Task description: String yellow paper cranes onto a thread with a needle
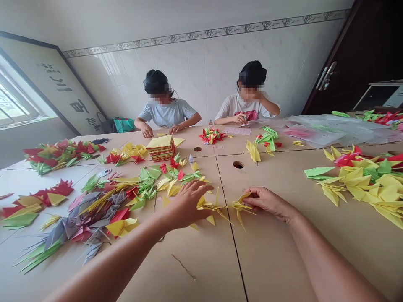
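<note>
Step in hand: a strung row of yellow folded-paper pieces (217, 208) is being handled low over the table (214, 260), between the hands. At its right end, a yellow piece (242, 201) is pinched between thumb and fingers of the right hand (267, 203). The left hand (187, 205) is placed over the row's other end, fingers spread and slightly bent; whether anything is gripped there can't be told. Thin cord is seen between pieces. Judgement: a light pinch and a steadied cord are called for; points look easily creased.

Containers: a teal bag (123, 125) is set by the wall; contents can't be made out. Pink and green shapes are seen through translucent plastic sheets (327, 126) at far right; whether they are bagged or just covered is unclear. Square paper (161, 149) is stacked uncontained, and a mixed-colour pile (107, 205) is left loose beside the left forearm.
</note>
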`<state>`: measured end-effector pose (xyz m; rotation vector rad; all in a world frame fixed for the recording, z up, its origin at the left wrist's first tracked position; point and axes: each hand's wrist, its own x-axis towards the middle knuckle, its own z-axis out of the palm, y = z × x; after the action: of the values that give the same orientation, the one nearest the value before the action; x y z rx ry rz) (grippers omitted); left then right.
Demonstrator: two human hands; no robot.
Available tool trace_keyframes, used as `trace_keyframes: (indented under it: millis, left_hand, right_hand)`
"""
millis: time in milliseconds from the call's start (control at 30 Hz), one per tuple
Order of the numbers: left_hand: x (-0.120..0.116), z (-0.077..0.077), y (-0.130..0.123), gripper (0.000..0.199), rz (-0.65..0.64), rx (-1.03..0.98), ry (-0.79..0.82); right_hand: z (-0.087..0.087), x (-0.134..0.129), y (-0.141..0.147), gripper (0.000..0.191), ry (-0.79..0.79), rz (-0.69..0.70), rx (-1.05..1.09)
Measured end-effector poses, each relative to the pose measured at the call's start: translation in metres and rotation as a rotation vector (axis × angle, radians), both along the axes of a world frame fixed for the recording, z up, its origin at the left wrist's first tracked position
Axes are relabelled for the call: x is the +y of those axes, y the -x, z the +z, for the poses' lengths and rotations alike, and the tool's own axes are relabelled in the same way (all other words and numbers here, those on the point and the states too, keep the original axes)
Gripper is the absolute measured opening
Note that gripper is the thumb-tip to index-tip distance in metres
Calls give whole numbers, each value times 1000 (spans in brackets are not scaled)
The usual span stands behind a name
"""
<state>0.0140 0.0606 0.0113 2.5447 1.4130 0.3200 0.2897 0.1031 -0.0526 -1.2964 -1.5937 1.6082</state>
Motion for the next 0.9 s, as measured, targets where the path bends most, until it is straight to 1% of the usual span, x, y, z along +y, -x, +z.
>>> trace_keyframes:
  millis: [100,167,233,300,367,433,533,600,667,733,800,900]
  left_hand:
    - [3,1,-21,49,-65,14,-1]
    - [6,-3,-30,35,-78,43,2]
    - [10,-7,-32,18,-61,76,4]
    - [11,-10,-29,7,-38,102,3]
    - [12,-10,-27,10,-32,116,-6]
    - [11,-9,-30,24,-39,117,-26]
    - [13,-9,-47,45,-66,113,-62]
    - [15,-12,-61,48,-97,114,-76]
    - [17,-15,-72,42,-122,118,-85]
    - [19,-18,-78,28,-123,119,-87]
    - [19,-20,-77,18,-109,113,-83]
    - [16,-22,-69,16,-79,83,-65]
  right_hand:
    - [1,-1,1,33,-4,2,-8]
    - [3,-1,2,32,-6,3,-18]
    - [3,0,3,31,-9,0,-32]
    - [4,0,3,30,-15,-5,-47]
    - [4,0,3,29,-17,-4,-58]
    - [3,0,3,29,-18,0,-63]
    - [3,-1,4,29,-19,8,-61]
    - [3,-1,5,30,-18,9,-57]
    - [4,-1,5,29,-17,10,-55]
    - [4,-1,6,29,-19,11,-55]
    - [5,0,6,30,-26,14,-56]
    - [6,0,6,32,-34,23,-56]
